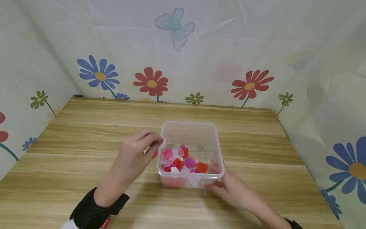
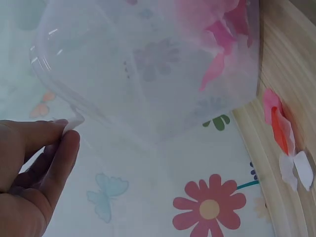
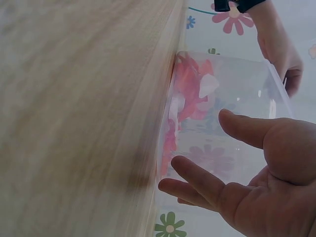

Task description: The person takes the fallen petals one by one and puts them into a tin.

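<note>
1. The container (image 1: pixel 191 152) is clear, thin plastic, square with rounded corners and a raised rim; inside it lies a loose heap of soft petals (image 1: pixel 183 160) in pink, red and white; it stands on a wooden table (image 1: pixel 85 133) with a pale streaked grain, hemmed by flower-printed cloth walls (image 1: pixel 251 47).
2. The left hand (image 1: pixel 134 156) is at the container's left rim, thumb and forefinger pinching a small white petal (image 1: pixel 162 143); the right hand (image 1: pixel 233 190) lies at the near right corner, fingers straight and relaxed against the wall, gripping nothing.
3. The left wrist view shows a few petals (image 2: pixel 284 143) lying outside on the table beside the container, mostly hidden from the head view; the right wrist view shows the open palm (image 3: pixel 266 182) beside the clear wall.
</note>
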Action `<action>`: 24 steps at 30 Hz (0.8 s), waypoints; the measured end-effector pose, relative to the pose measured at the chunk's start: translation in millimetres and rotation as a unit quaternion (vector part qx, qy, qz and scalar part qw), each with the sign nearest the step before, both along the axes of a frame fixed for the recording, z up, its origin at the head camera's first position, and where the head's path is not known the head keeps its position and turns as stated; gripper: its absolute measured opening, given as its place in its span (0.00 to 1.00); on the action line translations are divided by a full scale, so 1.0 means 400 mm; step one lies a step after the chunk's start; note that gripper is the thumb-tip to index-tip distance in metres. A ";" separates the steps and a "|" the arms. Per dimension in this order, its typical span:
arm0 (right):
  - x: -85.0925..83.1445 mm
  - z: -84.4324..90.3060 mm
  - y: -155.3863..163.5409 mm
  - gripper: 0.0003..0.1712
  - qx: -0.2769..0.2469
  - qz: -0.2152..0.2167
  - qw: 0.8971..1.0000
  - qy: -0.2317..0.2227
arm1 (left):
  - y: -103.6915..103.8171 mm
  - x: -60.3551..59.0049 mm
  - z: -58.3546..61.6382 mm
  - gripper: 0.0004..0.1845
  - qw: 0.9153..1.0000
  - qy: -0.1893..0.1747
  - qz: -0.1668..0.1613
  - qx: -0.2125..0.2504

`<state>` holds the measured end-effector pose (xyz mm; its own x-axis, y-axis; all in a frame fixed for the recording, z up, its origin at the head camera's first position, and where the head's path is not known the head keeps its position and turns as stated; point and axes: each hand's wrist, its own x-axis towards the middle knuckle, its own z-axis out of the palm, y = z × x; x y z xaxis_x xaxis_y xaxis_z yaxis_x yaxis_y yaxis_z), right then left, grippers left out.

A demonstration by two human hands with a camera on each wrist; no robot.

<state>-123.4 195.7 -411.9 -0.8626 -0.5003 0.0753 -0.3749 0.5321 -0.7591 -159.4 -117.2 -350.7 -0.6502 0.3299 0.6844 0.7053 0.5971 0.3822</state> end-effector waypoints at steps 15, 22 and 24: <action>0.000 0.000 -0.003 0.24 0.008 -0.002 1.000 0.013 | 0.023 0.008 -0.009 0.14 0.999 -0.027 -0.035 -0.025; -0.001 0.002 -0.003 0.27 0.009 -0.002 1.000 0.013 | -0.024 -0.042 -0.031 0.10 0.998 -0.053 0.037 0.004; 0.000 0.002 -0.003 0.28 0.010 -0.002 1.000 0.012 | -0.038 -0.059 -0.047 0.09 0.995 -0.079 0.060 0.001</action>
